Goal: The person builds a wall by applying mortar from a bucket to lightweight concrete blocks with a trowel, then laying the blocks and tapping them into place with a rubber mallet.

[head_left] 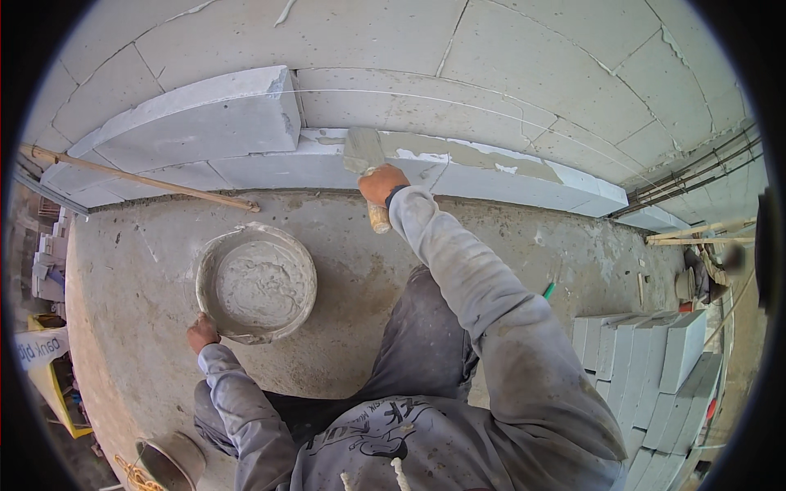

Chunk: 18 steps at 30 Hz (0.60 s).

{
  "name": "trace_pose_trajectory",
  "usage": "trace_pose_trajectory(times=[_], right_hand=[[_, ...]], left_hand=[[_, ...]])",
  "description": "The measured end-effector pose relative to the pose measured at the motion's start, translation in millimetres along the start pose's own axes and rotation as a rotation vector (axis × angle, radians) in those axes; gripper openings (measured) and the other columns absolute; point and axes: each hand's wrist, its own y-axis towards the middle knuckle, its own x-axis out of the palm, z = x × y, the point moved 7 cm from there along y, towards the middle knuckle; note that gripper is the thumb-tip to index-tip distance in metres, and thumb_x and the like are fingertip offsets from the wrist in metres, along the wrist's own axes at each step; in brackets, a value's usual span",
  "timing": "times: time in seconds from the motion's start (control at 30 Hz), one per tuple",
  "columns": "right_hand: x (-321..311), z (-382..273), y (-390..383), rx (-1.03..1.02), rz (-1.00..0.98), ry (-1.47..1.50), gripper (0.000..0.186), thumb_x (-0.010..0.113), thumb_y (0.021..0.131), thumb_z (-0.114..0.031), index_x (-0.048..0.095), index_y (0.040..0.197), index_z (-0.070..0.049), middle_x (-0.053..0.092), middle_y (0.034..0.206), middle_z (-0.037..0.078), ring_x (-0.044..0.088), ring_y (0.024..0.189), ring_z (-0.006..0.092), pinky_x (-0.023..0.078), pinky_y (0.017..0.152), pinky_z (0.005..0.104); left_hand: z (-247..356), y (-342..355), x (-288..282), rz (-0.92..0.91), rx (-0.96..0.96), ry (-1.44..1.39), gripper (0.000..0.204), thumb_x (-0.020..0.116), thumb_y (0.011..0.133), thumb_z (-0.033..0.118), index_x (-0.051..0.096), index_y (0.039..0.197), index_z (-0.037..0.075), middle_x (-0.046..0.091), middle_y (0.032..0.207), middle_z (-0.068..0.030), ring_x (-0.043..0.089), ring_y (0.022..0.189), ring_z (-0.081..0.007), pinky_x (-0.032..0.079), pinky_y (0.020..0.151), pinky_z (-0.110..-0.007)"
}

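Note:
My right hand (382, 184) is closed round the handle of a trowel (363, 150), a wide flat blade smeared with grey mortar. The blade lies over the top of a low course of pale aerated concrete blocks (319, 170), where a wet mortar layer (483, 158) stretches to the right. With my left hand (202, 333) I grip the near left rim of a round bucket (304, 303) on the floor. Thick grey mortar (260, 278) sits inside it, its surface uneven. Left of the trowel, a larger block (246, 114) stands on the course.
A taut white string (426, 96) runs along the block wall (524, 49). A wooden strip (155, 182) leans at the left. Stacked blocks (643, 352) stand at the right, near a green object (548, 290). Another bucket (176, 458) is at the lower left. Metal bars (688, 176) lie far right.

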Motion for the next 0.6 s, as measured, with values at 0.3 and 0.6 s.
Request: trace_pose_trajectory(times=[0.3, 0.6], right_hand=[[13.7, -66.3, -0.2, -0.064, -0.156, -0.029, 0.033, 0.049, 0.077, -0.021, 0.065, 0.095, 0.002, 0.062, 0.102, 0.021, 0.059, 0.099, 0.0345, 0.047, 0.086, 0.0387], [-22.2, 83.7, -70.4, 0.292, 0.127, 0.020, 0.043, 0.051, 0.080, -0.027, 0.053, 0.106, 0.006, 0.062, 0.100, 0.024, 0.059, 0.097, 0.0364, 0.047, 0.085, 0.0400]], left_hand=[[5.8, -9.3, -6.2, -0.027, 0.042, 0.088, 0.045, 0.048, 0.082, 0.038, 0.067, 0.093, -0.001, 0.064, 0.081, -0.0256, 0.063, 0.079, -0.0378, 0.046, 0.074, -0.044], [14.4, -26.6, -11.3, -0.073, -0.107, -0.080, 0.043, 0.050, 0.084, 0.037, 0.067, 0.090, -0.001, 0.065, 0.075, -0.0213, 0.063, 0.069, -0.0340, 0.048, 0.067, -0.041]])
